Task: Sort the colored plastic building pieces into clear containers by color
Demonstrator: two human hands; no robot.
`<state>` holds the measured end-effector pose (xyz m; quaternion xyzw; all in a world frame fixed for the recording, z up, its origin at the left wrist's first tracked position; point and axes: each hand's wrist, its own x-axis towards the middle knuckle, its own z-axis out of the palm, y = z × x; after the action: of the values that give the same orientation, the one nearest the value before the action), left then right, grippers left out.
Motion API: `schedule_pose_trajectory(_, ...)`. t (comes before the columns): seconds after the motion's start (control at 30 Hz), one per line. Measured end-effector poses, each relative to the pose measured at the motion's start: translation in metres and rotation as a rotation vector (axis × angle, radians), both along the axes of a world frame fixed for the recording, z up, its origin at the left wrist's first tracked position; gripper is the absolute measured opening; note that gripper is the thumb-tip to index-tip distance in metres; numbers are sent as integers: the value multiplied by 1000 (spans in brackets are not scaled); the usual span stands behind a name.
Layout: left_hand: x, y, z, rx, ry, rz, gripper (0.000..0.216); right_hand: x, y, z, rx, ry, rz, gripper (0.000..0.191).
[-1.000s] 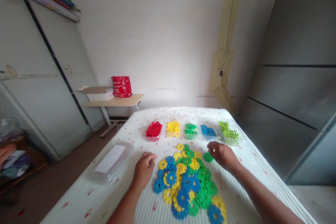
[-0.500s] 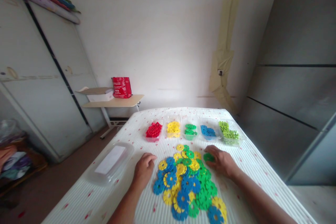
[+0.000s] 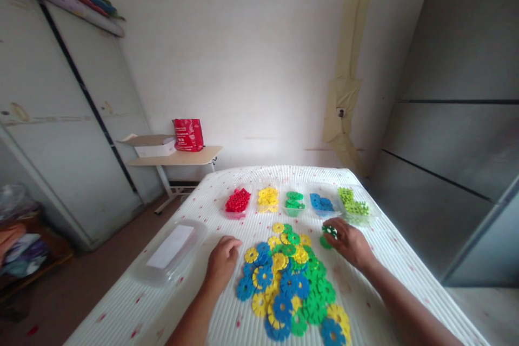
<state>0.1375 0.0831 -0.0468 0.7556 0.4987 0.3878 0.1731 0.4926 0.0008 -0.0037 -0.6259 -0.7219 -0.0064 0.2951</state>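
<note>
My right hand (image 3: pixel 349 243) pinches a green notched disc (image 3: pixel 329 231) between thumb and fingers, at the right of the pile. Just below that disc shows a second green disc (image 3: pixel 325 242); whether it lies on the table or is held too, I cannot tell. Blue, yellow and green flower-shaped discs (image 3: pixel 287 284) are heaped loosely in front of me. To the left of this pile my left hand (image 3: pixel 223 260) rests on the tablecloth, fingers curled in and nothing visible in them.
Along the back stand clear tubs of red pieces (image 3: pixel 237 203), yellow discs (image 3: pixel 268 199), green discs (image 3: pixel 294 201), blue discs (image 3: pixel 321 203) and light-green pieces (image 3: pixel 353 204). A clear plastic lid (image 3: pixel 190 251) with a white label lies on the left. Behind is a side table (image 3: pixel 190 157) with a red bag (image 3: pixel 188 135).
My right hand has lifted and shifted slightly right and away from me, and the green disc in its fingers is now tilted up. My left hand and the pile look the same.
</note>
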Motion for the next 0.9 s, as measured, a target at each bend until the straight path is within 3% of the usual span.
schedule_pose_trajectory(0.1,0,0,0,-5,0,4,25,9,0,-3,-15,-67,-58,28)
schedule_pose_trajectory(0.3,0,0,-1,6,-11,11,25,0,-1,-3,-267,-240,-32,26)
schedule_pose_trajectory(0.6,2,-3,2,5,3,14,26,-9,1,1,-272,-298,-62,20)
schedule_pose_trajectory(0.73,4,-4,3,-6,28,21,26,-22,9,21,-188,-328,-17,21)
schedule_pose_trajectory(0.9,5,-4,4,-15,19,39,27,-44,41,62,-71,-278,-124,27)
